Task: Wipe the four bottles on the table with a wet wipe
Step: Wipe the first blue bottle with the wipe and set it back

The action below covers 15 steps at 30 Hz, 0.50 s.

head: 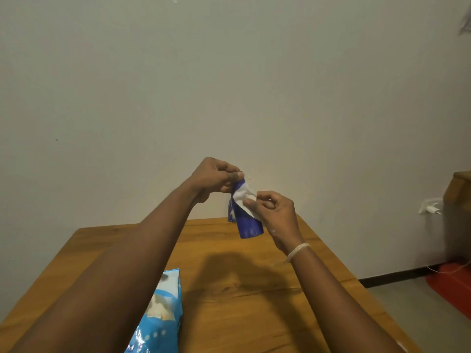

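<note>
Your left hand (215, 178) gripped a blue bottle (248, 222); your right hand (270, 208) pinched the wipe (244, 196) against it, with three presumably left.

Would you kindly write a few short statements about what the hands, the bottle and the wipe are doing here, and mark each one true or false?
1. The left hand holds the blue bottle by its top end, up off the table. True.
2. The right hand is empty. False: it pinches a white wet wipe against the bottle.
3. A second blue bottle stands on the table behind the held one. True.
4. The light blue wipes pack lies at the far edge of the table by the wall. False: it lies at the near edge, under the left forearm.
5. The held bottle lies flat on the table. False: it hangs tilted in the air.
</note>
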Tool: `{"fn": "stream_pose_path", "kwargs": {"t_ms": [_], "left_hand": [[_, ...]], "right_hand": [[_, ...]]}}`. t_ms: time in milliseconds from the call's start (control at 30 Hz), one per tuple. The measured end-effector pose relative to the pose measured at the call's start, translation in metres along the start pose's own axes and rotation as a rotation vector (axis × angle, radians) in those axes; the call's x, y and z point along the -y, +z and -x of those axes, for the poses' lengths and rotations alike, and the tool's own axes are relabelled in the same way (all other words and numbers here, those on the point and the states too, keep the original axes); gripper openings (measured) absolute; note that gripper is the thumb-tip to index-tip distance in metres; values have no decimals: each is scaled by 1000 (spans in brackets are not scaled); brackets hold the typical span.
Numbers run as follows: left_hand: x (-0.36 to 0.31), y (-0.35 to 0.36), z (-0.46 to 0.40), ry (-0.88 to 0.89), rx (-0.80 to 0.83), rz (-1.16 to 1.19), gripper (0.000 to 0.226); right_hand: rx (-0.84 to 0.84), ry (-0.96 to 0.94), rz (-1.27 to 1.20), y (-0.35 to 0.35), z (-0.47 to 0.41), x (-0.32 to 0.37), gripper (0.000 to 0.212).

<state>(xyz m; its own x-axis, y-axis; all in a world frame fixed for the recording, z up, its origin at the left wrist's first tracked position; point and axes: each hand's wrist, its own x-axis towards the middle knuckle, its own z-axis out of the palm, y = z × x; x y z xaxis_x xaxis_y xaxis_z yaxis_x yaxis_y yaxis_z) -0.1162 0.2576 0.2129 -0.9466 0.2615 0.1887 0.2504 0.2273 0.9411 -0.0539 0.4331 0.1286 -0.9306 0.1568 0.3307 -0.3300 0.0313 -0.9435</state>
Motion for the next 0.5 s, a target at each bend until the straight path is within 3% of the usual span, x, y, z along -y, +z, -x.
{"fn": "stream_pose_path", "kwargs": {"t_ms": [100,233,333,500], "left_hand": [[1,-13,1,7,-73,6,21],[8,-10,5,-22,-50,-35,27],[5,0,5,-35,-42,-131,25],[0,-3,-2,-61,-220,-91,25]], "right_hand": [[22,84,7,-5,21,-26,38],[86,104,80,1,19,-32,44],[36,32,206,18,7,-13,51],[-128,-261,321,32,15,-11,44]]}}
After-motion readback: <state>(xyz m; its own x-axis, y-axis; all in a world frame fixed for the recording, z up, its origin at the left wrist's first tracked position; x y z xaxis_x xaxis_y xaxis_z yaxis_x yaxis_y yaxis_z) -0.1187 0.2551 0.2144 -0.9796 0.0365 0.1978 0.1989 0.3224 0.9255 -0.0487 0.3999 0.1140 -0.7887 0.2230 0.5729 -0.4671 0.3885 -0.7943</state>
